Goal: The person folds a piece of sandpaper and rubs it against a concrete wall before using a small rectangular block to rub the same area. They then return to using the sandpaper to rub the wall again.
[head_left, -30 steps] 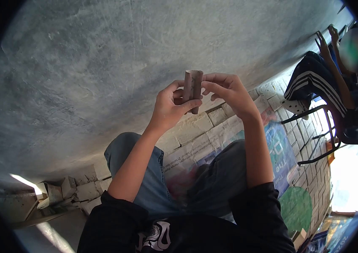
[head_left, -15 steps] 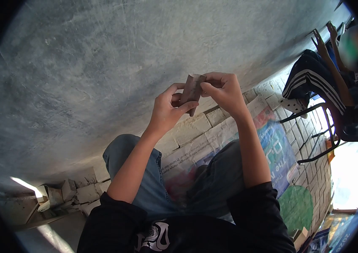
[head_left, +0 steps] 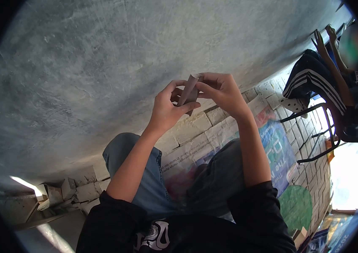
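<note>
A small brown-grey folded sheet [head_left: 187,92], which looks like sandpaper, is held up between both hands near the middle of the head view. My left hand [head_left: 165,109] grips its lower part, thumb across the near side and fingers behind. At its upper right edge, my right hand [head_left: 226,96] pinches it between thumb and fingers. The sheet is tilted, with a rounded fold along its left side. Parts of it are hidden behind my fingers.
A large grey smooth surface [head_left: 82,67] lies beyond my hands. Under my bent legs, a printed banner [head_left: 278,145] covers pale bricks. Another person [head_left: 318,80] sits on a black-framed chair [head_left: 329,122] at right. Blocks [head_left: 54,197] lie at lower left.
The sheet has turned in my hands, so its broad face shows less and its folded edge more. My right hand has shifted slightly left.
</note>
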Demonstrator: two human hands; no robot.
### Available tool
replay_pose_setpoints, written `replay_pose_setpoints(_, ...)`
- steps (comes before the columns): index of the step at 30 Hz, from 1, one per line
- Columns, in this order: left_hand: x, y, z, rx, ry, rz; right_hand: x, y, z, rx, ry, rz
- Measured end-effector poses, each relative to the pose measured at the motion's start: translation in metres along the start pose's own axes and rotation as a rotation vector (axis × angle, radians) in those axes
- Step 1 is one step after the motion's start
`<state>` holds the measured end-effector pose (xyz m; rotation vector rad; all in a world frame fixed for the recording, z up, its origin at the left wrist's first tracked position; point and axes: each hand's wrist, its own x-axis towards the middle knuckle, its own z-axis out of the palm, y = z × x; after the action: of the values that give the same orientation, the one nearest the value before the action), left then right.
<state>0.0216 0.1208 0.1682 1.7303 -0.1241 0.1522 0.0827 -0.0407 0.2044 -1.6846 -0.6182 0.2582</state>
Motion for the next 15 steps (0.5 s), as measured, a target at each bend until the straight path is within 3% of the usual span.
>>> replay_pose_setpoints(3, 0.0011, -0.0018, -0.0012, -0.067, -0.005, -0.042, 0.0006, -0.0033, -0.0037, -0.023, -0.093, 0.054)
replay_pose_setpoints(15, 0.0018, -0.0089, -0.0027, -0.137, 0.02, -0.087, -0.002, -0.0038, 0.0017, 0.058, -0.044, 0.078)
